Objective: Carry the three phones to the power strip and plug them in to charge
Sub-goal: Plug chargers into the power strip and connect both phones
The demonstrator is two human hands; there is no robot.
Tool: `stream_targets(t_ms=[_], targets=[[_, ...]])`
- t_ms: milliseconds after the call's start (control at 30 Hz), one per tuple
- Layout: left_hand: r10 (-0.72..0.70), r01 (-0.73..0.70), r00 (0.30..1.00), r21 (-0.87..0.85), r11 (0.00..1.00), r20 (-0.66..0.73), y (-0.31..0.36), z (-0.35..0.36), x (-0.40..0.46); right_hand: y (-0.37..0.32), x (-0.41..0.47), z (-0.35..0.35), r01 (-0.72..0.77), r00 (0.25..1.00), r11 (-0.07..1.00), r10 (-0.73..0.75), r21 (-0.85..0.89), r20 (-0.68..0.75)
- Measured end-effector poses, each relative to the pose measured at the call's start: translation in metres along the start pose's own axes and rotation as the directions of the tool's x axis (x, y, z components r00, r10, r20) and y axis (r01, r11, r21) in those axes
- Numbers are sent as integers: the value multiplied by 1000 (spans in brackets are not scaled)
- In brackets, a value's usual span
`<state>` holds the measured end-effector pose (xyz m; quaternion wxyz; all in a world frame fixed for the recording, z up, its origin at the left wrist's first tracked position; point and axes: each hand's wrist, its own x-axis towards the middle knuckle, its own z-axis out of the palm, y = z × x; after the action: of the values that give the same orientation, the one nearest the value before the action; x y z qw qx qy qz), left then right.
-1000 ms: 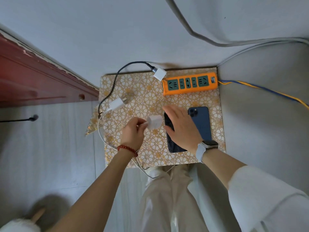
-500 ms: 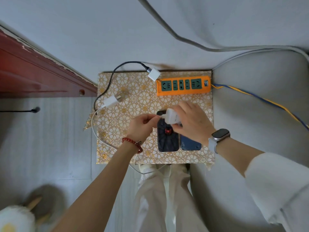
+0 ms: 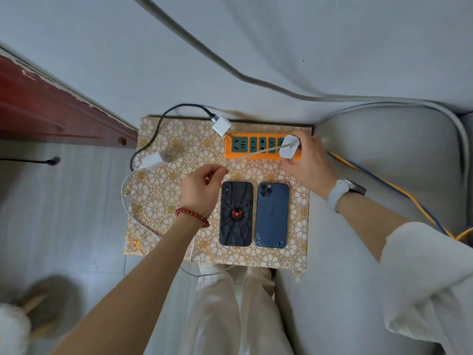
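Two phones lie face down side by side on a gold-patterned stand: a black spider-case phone and a dark blue phone. A third phone is not visible. The orange power strip lies at the stand's far edge. My right hand grips a white charger plug over the strip's right end. Its pale cable runs left to my left hand, which pinches it just left of the black phone.
Two more white plugs lie on the stand: one on a black cable by the strip's left end, another at the left on a white cable. A red wooden frame is at left, grey cushion at right.
My right hand has carried the white plug from above the phones up to the right end of the power strip. Both phones now lie uncovered. My left hand trails the cable.
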<state>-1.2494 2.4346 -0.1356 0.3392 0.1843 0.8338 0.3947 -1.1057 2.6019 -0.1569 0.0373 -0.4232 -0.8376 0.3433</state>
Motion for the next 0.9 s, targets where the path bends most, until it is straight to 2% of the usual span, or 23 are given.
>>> stream_targets(t_ms=[67, 133, 300, 467, 767, 900], targets=[[52, -52, 998, -3, 999, -25, 13, 5, 8, 2, 8, -2, -42, 999, 986, 40, 163, 17], [106, -106, 993, -6, 994, -48, 23, 8, 17, 5, 15, -6, -36, 999, 979, 31, 199, 28], [192, -182, 975, 89, 979, -112, 33, 10, 34, 14, 21, -9, -57, 989, 991, 40, 121, 141], [194, -174, 970, 141, 975, -144, 32, 13, 48, 13, 28, -10, -28, 977, 997, 13, 67, 215], [128, -107, 979, 140, 984, -157, 28, 12, 63, 13, 38, 1, 55, 978, 968, -3, -245, 207], [127, -107, 981, 131, 986, -148, 26, 12, 62, 14, 40, -1, 33, 962, 985, 15, -171, 271]])
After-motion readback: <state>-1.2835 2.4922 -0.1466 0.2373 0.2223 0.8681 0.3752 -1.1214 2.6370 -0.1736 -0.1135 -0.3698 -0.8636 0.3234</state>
